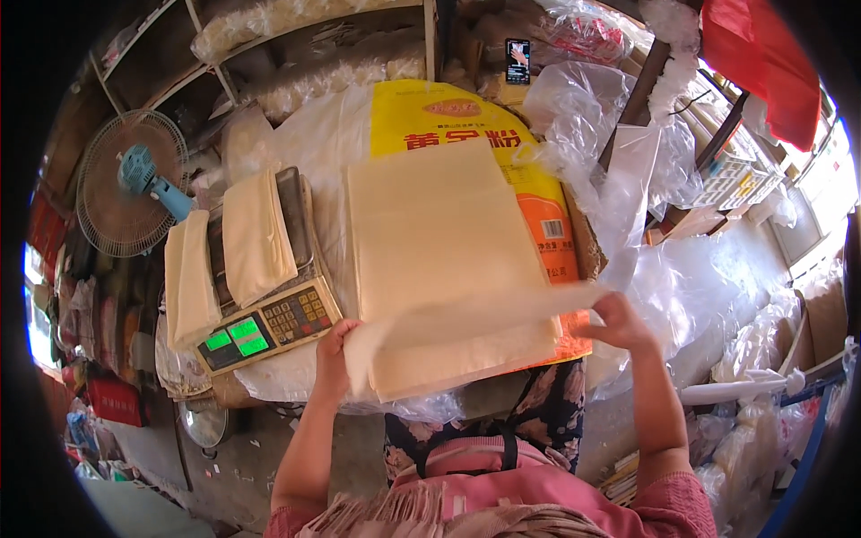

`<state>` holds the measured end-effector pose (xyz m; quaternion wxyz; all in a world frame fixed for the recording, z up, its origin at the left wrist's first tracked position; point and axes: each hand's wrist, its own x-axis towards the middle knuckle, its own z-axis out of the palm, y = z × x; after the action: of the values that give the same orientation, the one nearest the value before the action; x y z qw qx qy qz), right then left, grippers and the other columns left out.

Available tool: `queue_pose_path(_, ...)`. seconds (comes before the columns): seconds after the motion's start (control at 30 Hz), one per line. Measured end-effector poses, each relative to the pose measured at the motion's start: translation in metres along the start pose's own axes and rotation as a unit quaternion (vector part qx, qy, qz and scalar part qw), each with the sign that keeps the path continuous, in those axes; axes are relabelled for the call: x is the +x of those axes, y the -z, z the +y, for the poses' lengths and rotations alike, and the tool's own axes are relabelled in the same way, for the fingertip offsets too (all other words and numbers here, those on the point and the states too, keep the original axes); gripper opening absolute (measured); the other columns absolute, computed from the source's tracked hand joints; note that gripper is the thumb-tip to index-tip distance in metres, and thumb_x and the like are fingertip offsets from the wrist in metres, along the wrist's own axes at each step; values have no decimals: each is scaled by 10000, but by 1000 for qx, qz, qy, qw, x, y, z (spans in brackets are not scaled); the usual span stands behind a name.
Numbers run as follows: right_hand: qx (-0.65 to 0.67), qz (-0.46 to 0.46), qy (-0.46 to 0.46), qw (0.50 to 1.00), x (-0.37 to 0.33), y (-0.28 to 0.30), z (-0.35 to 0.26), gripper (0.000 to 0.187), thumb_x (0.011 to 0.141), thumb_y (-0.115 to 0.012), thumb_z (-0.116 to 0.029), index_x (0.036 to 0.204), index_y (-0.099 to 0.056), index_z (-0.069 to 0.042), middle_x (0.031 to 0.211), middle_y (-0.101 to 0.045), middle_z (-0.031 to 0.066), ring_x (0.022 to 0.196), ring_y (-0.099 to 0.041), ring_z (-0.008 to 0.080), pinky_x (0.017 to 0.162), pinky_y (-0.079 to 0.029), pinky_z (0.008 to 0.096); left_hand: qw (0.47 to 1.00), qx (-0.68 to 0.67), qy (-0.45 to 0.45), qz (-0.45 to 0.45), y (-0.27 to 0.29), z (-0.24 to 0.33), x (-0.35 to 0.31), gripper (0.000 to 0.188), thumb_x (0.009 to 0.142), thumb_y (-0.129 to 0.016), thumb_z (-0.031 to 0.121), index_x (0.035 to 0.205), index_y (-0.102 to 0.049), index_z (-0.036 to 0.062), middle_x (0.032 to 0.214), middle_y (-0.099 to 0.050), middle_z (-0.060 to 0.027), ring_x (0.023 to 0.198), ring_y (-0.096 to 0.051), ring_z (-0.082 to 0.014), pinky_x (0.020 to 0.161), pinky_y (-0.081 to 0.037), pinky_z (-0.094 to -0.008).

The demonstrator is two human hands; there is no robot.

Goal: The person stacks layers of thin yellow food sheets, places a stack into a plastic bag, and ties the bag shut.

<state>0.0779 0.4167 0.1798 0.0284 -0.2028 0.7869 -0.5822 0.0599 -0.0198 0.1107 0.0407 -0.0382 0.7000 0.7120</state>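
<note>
A stack of thin cream-coloured sheets [435, 229] lies in front of me on a covered surface. The near edge of the top thin sheet [484, 308] is lifted and curled, blurred by motion. My left hand [335, 360] is closed on the sheet's left edge, near the stack's front left corner. At the other end, my right hand [621, 323] pinches the lifted corner, just past the stack's right side. To the left stands a digital scale [296, 316] with a lit green display. A folded bundle of cream sheets [256, 238] rests on it.
Another folded bundle [190, 282] lies left of the scale. Under the stack are a yellow and orange printed sack [529, 179] and white sheeting. A fan [134, 179] stands at the left, a phone [517, 61] at the back. Clear plastic [646, 305] hangs on the right.
</note>
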Motion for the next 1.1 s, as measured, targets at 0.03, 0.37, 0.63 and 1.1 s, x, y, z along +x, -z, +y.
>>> queue_pose_path(0.03,-77,16,-79,994,14,-6,7,144,858,-701,-111,958,-663,-14,924,-691,56,864,-653,169,817,-496,316,997,-81,-4,-4,7,-14,12,124,944,-576,117,999,-625,16,830,-652,-28,747,-608,-118,727,-491,-243)
queue_pose_path(0.37,-223,245,-185,925,83,-58,113,217,806,-576,-158,972,-606,-21,848,-631,209,804,-625,353,731,-486,401,816,496,-293,29,-45,-20,41,490,885,-634,250,1318,-512,55,1378,-462,-183,1303,-413,-364,1074,-333,-501)
queue_pose_path(0.63,-493,155,-86,852,97,-105,55,599,870,-587,-144,1421,-366,-55,1460,-387,200,1234,-470,397,986,-430,465,766,540,-347,-31,-17,-54,37,605,834,-670,420,1306,-541,66,1389,-461,-171,1316,-405,-358,1068,-293,-581)
queue_pose_path(1.1,-420,-59,74,903,101,-167,-9,543,831,-552,1,1362,-441,-18,1344,-503,217,1281,-452,370,1089,-298,575,774,589,-114,-201,-26,28,16,458,771,-647,187,1181,-564,0,1159,-605,-197,1105,-576,-333,1010,-426,-411)
